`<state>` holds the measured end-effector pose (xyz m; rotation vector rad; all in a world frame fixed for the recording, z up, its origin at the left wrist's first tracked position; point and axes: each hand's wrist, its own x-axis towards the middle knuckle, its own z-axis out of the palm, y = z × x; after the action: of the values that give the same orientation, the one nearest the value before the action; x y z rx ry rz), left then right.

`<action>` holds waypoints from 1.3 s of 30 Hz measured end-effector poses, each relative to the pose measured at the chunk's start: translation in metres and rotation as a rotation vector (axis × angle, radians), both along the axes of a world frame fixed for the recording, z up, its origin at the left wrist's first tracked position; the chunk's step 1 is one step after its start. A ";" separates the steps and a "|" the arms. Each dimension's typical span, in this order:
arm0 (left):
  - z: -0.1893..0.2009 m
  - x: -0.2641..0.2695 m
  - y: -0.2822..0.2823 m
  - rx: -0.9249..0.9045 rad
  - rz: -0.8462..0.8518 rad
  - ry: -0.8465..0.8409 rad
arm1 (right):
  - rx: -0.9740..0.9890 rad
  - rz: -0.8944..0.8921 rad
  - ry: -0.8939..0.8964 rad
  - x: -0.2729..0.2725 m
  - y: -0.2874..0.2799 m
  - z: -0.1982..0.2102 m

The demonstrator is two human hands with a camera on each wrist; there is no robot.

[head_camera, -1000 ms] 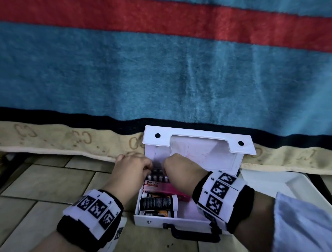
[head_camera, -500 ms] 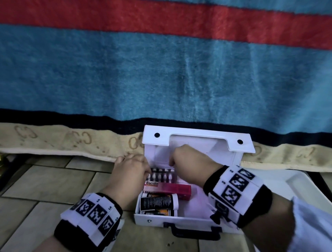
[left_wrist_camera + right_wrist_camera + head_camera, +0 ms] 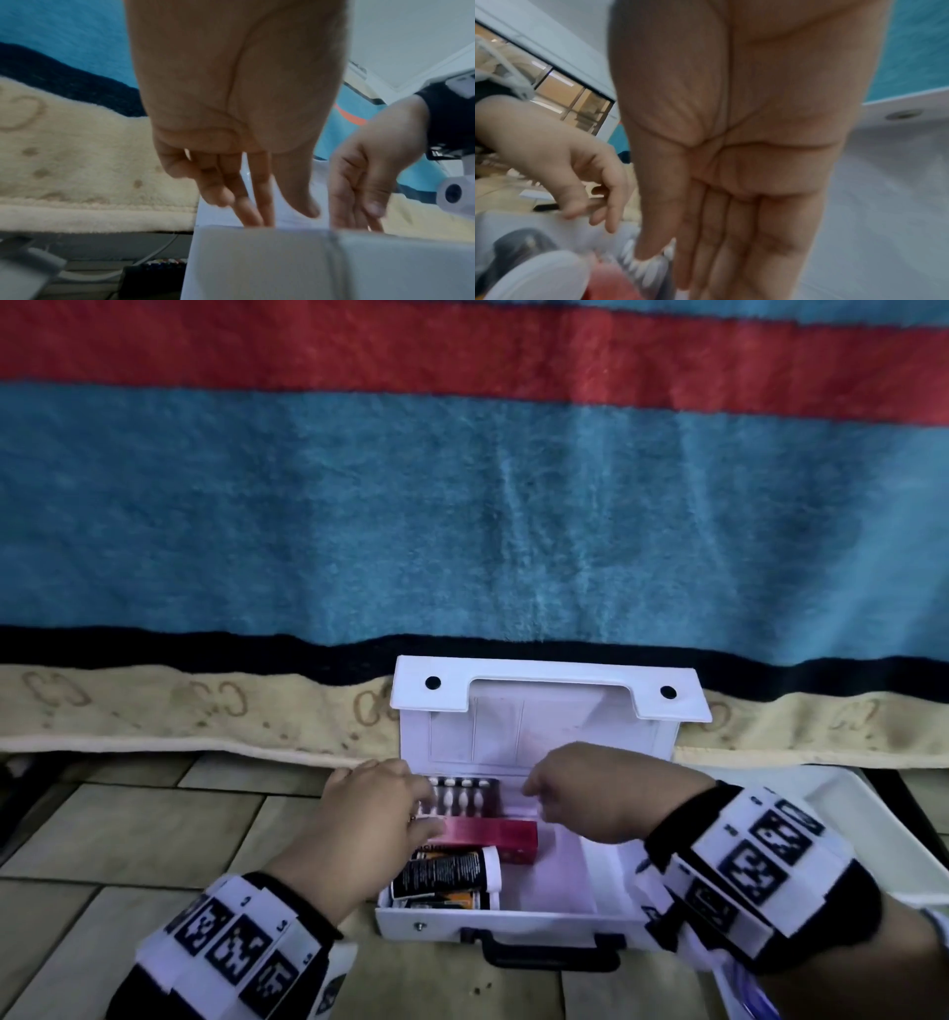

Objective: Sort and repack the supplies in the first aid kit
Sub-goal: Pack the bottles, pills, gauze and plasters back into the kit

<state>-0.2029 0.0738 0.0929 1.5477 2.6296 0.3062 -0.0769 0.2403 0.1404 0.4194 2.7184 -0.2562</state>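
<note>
The white first aid kit (image 3: pixel 513 924) stands open on the floor with its lid (image 3: pixel 544 680) upright at the back. Inside, a blister pack of white pills (image 3: pixel 464 796) lies at the back left. A pink box (image 3: pixel 493 834) sits in front of it, then two white-capped bottles (image 3: pixel 447 868) lie on their sides. My left hand (image 3: pixel 405 798) hovers over the kit's left side, fingers loosely extended beside the blister pack (image 3: pixel 647 270). My right hand (image 3: pixel 539 788) hangs over the back middle with straight fingers (image 3: pixel 718 253), holding nothing.
A white tray (image 3: pixel 847 814) lies on the floor just right of the kit. A striped blanket (image 3: pixel 462 505) hangs down right behind the lid. Tiled floor (image 3: pixel 154 839) spreads to the left and front. The kit's black handle (image 3: pixel 544 952) faces me.
Both hands were on the blister pack. My right hand has let go and drawn back to the right, leaving the pack lying in the kit. My left hand shifted slightly forward.
</note>
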 end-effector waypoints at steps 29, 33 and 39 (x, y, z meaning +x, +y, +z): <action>-0.003 0.026 -0.004 -0.197 -0.130 0.116 | -0.127 -0.013 0.192 0.050 -0.022 -0.040; 0.001 0.030 -0.003 -0.182 -0.135 0.130 | -0.129 -0.089 0.292 0.058 -0.016 -0.035; 0.024 0.046 0.006 -0.094 -0.181 0.147 | -0.214 -0.317 0.612 0.115 -0.007 0.015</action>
<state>-0.1572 0.0795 0.1166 1.8244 2.5399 0.0578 0.0383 0.2337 0.1554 0.8210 3.1422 -0.8813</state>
